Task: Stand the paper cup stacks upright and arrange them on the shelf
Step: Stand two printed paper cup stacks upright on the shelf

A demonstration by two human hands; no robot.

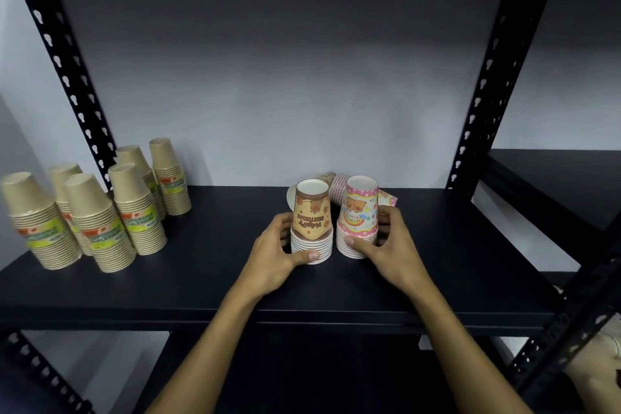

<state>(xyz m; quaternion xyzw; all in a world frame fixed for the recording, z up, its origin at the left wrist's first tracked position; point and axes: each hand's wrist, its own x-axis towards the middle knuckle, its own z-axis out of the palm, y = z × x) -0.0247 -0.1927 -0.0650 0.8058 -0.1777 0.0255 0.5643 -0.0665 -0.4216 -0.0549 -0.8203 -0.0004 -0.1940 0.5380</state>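
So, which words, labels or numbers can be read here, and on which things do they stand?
None can be read for certain.
Brown printed cup stack: upside-down lettering, too blurred.
Pink printed cup stack: upside-down lettering, too blurred.
Kraft cup stacks: green and orange labels, too small.

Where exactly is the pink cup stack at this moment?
In the head view, the pink cup stack stands upside down on the shelf, right of centre, gripped by the right hand, beside the brown cup stack.

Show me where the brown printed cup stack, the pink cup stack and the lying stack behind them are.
brown printed cup stack [312,222]: head view, printed side.
pink cup stack [359,217]: head view, printed side.
lying stack [337,185]: head view, ribbed rims.
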